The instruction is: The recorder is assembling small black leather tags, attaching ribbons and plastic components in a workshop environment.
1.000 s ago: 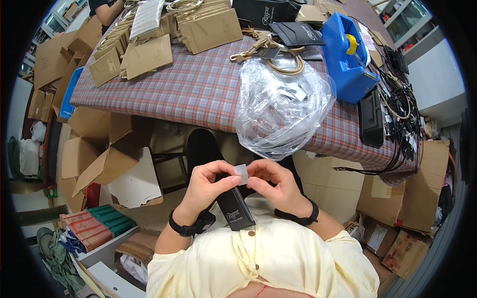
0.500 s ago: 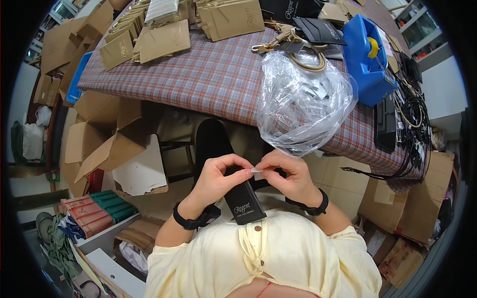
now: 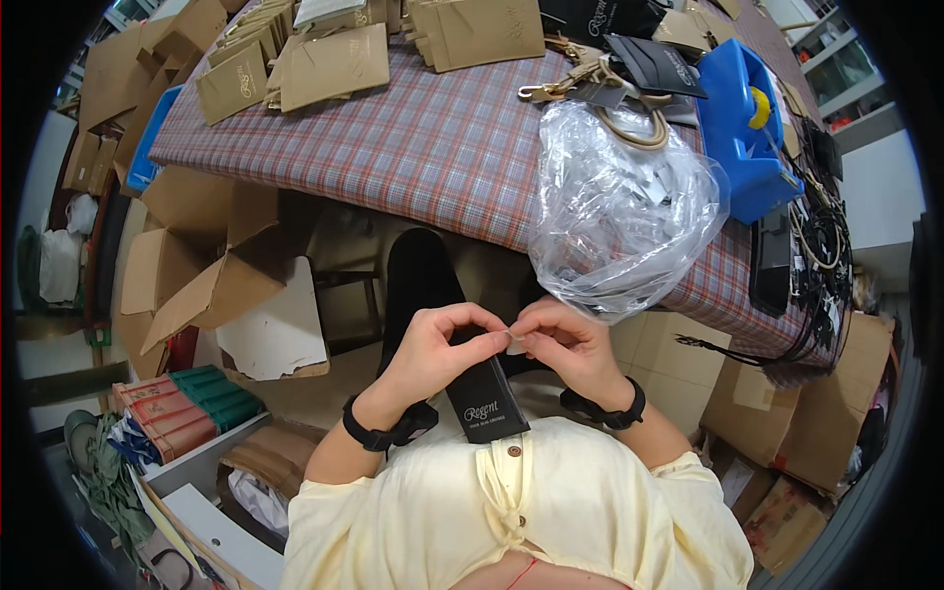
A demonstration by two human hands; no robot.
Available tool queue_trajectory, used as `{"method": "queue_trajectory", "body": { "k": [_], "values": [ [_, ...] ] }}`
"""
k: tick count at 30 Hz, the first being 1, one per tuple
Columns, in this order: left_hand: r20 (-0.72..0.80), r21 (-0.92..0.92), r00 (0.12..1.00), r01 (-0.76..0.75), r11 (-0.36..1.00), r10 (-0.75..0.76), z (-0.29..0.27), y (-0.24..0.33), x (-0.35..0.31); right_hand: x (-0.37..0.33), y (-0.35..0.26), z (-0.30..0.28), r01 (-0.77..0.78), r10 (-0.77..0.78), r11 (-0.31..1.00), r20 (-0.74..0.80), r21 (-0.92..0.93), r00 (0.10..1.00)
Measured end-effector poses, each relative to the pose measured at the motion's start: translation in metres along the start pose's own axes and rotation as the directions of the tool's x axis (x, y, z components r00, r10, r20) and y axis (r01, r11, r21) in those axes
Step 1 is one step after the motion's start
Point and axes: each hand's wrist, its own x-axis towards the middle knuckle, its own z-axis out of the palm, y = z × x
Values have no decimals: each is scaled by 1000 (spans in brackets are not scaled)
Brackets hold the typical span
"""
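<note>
The left hand [image 3: 430, 351] and the right hand [image 3: 582, 362] meet over the lap, thumb and forefinger of each pressed together, pinching a small whitish piece [image 3: 515, 346] between their tips. That piece sits by the upper end of a flat black case [image 3: 484, 405], which slants downward between the wrists, its lower end against the pale yellow shirt [image 3: 423, 492]. Most of the piece is covered by the fingertips, so whether it is one layer or folded cannot be told.

It looks thin and nearly weightless, probably soft enough to crease under a firm squeeze and easy to lose between the fingers; opposite edges or corners seem the best places to hold it, with light fingertip pressure. The case looks light too, but stiffer, with a smooth face that may slide on cloth; its long edges should give the surest hold. Past the hands, a crumpled clear plastic bag [image 3: 629, 231] hangs over the edge of the plaid-covered table [image 3: 423, 147].
</note>
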Motion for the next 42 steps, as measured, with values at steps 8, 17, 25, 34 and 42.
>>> {"method": "queue_trajectory", "body": {
  "k": [8,17,25,34,42],
  "values": [
    [74,-144,997,46,988,-36,-8,-2,1,3,6,-4,-88,86,990,22,111,996],
    [120,-139,984,146,979,-130,-6,2,4,7,4,-12,-56,45,995,127,85,991],
    [94,-125,992,92,988,-80,-13,0,7,14,5,-9,-46,35,995,120,89,992],
    [-35,302,962,-248,921,271,-7,10,4,11,13,3,-204,203,978,27,48,979],
    [-36,95,989,-137,986,141,-8,-4,-9,3,-1,4,-237,222,956,104,174,970]
  ]
}}
